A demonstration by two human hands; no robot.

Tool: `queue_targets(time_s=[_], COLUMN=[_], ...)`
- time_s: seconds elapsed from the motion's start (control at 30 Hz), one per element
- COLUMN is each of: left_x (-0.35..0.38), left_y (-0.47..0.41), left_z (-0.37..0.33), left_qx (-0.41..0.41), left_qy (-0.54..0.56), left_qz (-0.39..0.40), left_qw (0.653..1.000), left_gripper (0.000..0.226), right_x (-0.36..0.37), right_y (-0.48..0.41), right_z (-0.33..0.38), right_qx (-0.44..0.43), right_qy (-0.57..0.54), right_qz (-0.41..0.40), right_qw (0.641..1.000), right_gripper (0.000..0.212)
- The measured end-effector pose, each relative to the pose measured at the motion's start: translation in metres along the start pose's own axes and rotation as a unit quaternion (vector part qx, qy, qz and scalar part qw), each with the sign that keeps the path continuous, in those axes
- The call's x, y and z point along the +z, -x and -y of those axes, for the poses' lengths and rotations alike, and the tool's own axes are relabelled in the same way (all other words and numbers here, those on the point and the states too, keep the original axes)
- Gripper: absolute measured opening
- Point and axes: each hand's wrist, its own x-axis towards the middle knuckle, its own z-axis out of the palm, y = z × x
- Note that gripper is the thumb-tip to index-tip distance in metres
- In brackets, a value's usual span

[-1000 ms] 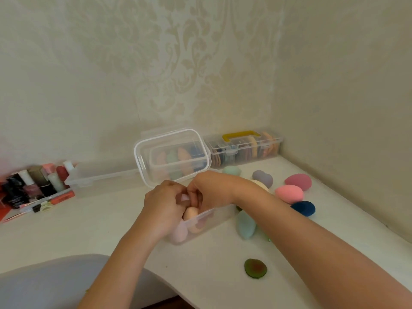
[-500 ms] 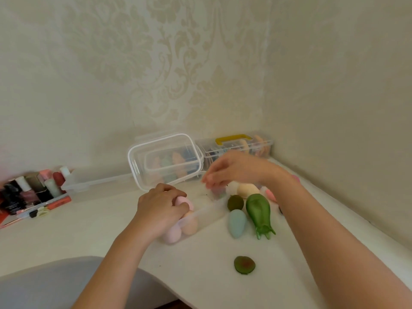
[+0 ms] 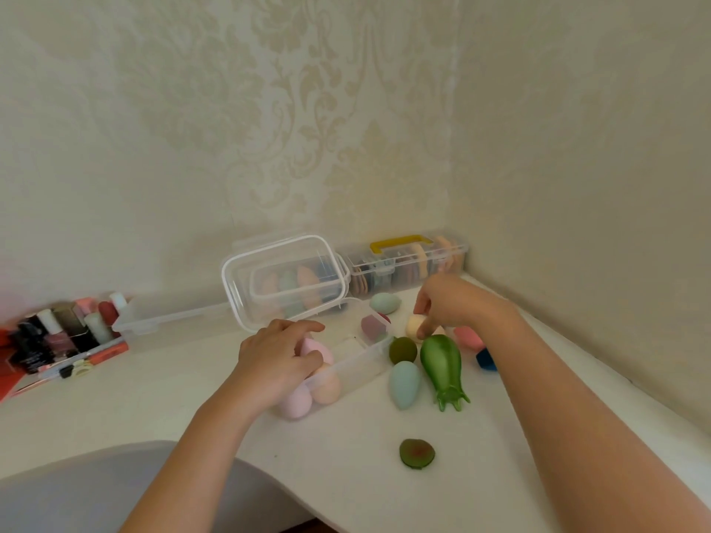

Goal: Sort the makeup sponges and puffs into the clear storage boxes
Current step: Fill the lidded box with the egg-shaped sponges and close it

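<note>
1. The left hand (image 3: 277, 355) is at the near end of the open clear box (image 3: 361, 359) on the white desk (image 3: 231, 378); its fingers are curled on a pink sponge (image 3: 321, 350) in the box
2. A peach sponge (image 3: 327, 389) and a pale pink sponge (image 3: 296, 405) sit in the same end of the box, touching each other
3. The right hand (image 3: 450, 302) is just past the box; its fingers pinch a cream sponge (image 3: 413, 325) that sits on the desk
4. A green eggplant sponge (image 3: 442, 363), a light blue sponge (image 3: 404, 382) and a dark green sponge (image 3: 403, 350) lie close together beside the box
5. A flat green puff (image 3: 416, 453) lies alone, nearer the person
6. The box's lid (image 3: 284, 278) stands up behind it
7. A box with a yellow handle (image 3: 408, 259) sits in the corner
</note>
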Motion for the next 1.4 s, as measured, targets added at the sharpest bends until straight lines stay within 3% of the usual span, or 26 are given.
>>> queue_targets(time_s=[0.23, 0.4, 0.5, 0.63, 0.77, 1.17, 1.4], left_x=[0.001, 0.001, 0.000, -0.001, 0.000, 0.000, -0.005], left_y=[-0.001, -0.001, -0.001, -0.001, 0.000, -0.002, -0.007], left_z=[0.002, 0.001, -0.001, -0.002, -0.002, 0.002, 0.002], left_qx=[0.006, 0.003, 0.003, 0.006, 0.013, 0.050, 0.070], left_qy=[-0.002, -0.011, -0.018, -0.032, -0.045, -0.048, -0.084], left_qz=[-0.009, -0.006, -0.005, -0.003, -0.007, 0.001, 0.050], left_qw=[1.000, 1.000, 1.000, 0.999, 0.999, 0.998, 0.993], left_gripper=[0.029, 0.029, 0.028, 0.028, 0.029, 0.027, 0.035], right_x=[-0.007, -0.010, 0.000, 0.022, 0.032, 0.049, 0.050], right_y=[0.003, 0.010, 0.014, 0.010, 0.005, -0.020, -0.022], right_z=[0.005, 0.026, 0.048, 0.072, 0.086, 0.094, 0.095], right_qx=[-0.059, -0.159, -0.212, -0.171, -0.181, -0.162, -0.150], right_qy=[-0.053, -0.251, -0.201, -0.115, -0.024, -0.077, -0.088], right_qz=[-0.089, -0.115, -0.119, -0.078, -0.051, -0.113, -0.107], right_qw=[0.993, 0.948, 0.949, 0.975, 0.982, 0.977, 0.979], right_gripper=[0.031, 0.024, 0.028, 0.050, 0.047, 0.045, 0.023])
